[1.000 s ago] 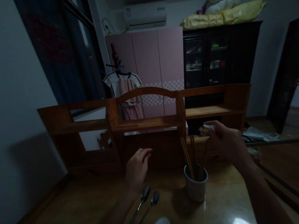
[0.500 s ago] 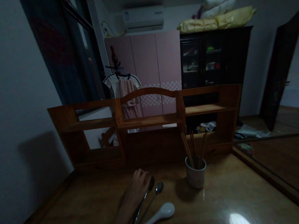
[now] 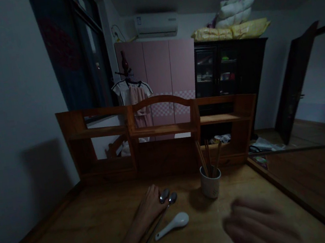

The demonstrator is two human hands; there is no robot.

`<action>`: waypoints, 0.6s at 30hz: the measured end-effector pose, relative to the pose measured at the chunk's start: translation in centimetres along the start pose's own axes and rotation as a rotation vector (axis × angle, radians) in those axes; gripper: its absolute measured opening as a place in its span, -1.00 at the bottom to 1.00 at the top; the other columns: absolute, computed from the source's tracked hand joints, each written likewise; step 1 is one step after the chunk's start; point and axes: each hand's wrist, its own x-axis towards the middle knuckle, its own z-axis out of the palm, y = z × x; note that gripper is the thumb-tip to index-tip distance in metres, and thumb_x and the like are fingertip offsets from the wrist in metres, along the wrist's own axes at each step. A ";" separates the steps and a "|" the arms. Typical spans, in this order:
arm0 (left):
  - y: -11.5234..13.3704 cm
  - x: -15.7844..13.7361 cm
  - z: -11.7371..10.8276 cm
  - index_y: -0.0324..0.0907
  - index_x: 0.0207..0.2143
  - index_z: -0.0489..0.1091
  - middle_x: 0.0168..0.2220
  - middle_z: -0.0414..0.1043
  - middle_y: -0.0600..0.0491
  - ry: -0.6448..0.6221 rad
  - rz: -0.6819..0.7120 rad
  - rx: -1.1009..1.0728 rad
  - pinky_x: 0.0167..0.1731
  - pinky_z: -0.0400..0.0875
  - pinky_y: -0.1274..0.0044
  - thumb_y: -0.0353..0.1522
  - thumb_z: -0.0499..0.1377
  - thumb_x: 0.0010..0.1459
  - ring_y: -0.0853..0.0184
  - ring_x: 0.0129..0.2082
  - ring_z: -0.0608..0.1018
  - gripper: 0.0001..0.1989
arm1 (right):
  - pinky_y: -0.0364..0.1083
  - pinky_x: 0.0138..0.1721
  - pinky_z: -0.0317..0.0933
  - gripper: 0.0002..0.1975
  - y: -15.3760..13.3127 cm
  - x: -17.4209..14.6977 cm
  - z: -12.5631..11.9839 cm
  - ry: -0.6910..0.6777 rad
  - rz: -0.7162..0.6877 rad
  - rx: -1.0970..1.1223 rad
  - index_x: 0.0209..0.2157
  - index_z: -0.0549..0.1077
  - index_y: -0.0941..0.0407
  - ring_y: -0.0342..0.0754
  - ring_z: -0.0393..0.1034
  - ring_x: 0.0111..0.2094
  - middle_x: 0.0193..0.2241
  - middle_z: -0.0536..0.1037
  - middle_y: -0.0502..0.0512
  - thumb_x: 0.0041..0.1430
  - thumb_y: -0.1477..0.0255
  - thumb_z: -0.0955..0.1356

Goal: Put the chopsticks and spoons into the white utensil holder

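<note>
My left hand [image 3: 151, 202] is closed over the handle of a metal spoon [image 3: 164, 196], whose bowl shows to the right of the fingers. Most of that handle is hidden under the hand. Close beside it lies a second metal spoon [image 3: 172, 198] with a long thin handle slanting toward me. A white ceramic soup spoon [image 3: 178, 220] rests nearer to me, untouched by either hand. Smeared by motion, my right hand [image 3: 259, 225] is above the table at the lower right. Nearest to it is a white cup [image 3: 211, 187] with several chopsticks [image 3: 208, 159] standing inside.
A wooden shelf unit [image 3: 164, 129] borders the back of the wooden table [image 3: 83, 228]. The wall [image 3: 17, 161] is on the left, and a raised wooden edge [image 3: 287, 190] runs along the right. Behind are a pink wardrobe [image 3: 156, 65] and a dark cabinet [image 3: 243, 67].
My right hand has come into view at the lower right. The left hand's metal spoon now shows its bowl shiny, with its handle covered. The view has shifted slightly.
</note>
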 end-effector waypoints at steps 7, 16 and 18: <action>1.0 0.2 -0.5 -0.13 -0.25 0.34 -0.34 0.44 0.04 -0.048 -0.077 -0.070 -0.36 0.24 0.54 -0.17 0.20 0.07 0.26 -0.33 0.49 -0.73 | -0.15 -0.40 0.19 -0.70 5.7 -7.9 14.5 -0.379 0.356 -0.159 -0.01 0.40 0.17 -0.09 0.46 -0.51 -0.47 0.59 0.11 0.27 0.48 0.20; 3.7 -0.1 -1.0 -0.12 0.06 0.22 -0.10 0.48 -0.03 0.092 0.175 0.033 -0.27 0.35 0.54 -0.24 0.12 0.22 0.26 -0.20 0.56 -0.63 | -0.17 -0.48 0.15 -0.58 6.8 -10.8 15.9 -0.361 0.786 0.088 0.08 0.31 0.20 -0.04 0.45 -0.55 -0.56 0.54 0.08 0.34 0.25 0.14; 4.1 -0.2 -0.8 -0.13 0.10 0.20 -0.05 0.47 -0.05 0.077 0.217 0.096 -0.28 0.37 0.54 -0.25 0.08 0.26 0.26 -0.21 0.57 -0.61 | -0.16 -0.48 0.16 -0.59 7.2 -11.1 16.0 -0.321 0.826 0.127 0.03 0.35 0.17 -0.03 0.45 -0.53 -0.53 0.56 0.10 0.35 0.22 0.13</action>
